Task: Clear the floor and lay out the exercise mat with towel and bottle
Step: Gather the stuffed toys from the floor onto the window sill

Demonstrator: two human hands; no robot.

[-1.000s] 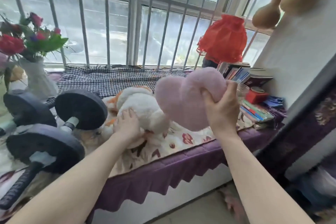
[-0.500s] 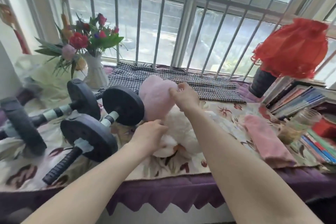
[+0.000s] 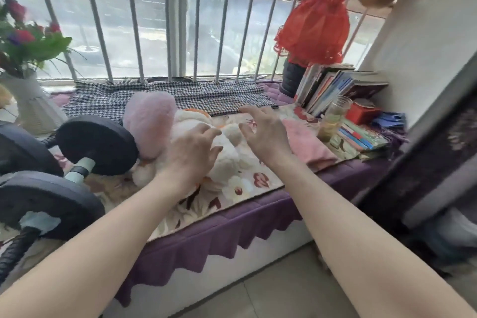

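Note:
A pink heart-shaped plush cushion point(image 3: 149, 126) leans upright on the window seat point(image 3: 232, 224), between a dumbbell plate and a white plush toy point(image 3: 227, 152). My left hand point(image 3: 191, 150) hovers over the white toy with fingers spread, holding nothing. Just right of the toy, my right hand point(image 3: 265, 134) is lifted with its fingers apart and empty. A folded pink towel point(image 3: 309, 144) lies to the right of that hand. Beside the towel stands a glass bottle point(image 3: 333, 119) with yellowish contents. No exercise mat is in view.
Black dumbbells point(image 3: 95, 144) fill the seat's left side, with a white vase of flowers point(image 3: 28, 100) behind. A houndstooth cloth point(image 3: 180, 97) lies along the barred window. Books point(image 3: 333, 85), a red lamp point(image 3: 312, 26) and a red box point(image 3: 361, 113) crowd the right end. Tiled floor point(image 3: 278, 294) shows below.
My right hand let go of the pink heart cushion, which now stands beside the dumbbell. Both hands have lifted off the plush toys and opened. The view has swung to the right.

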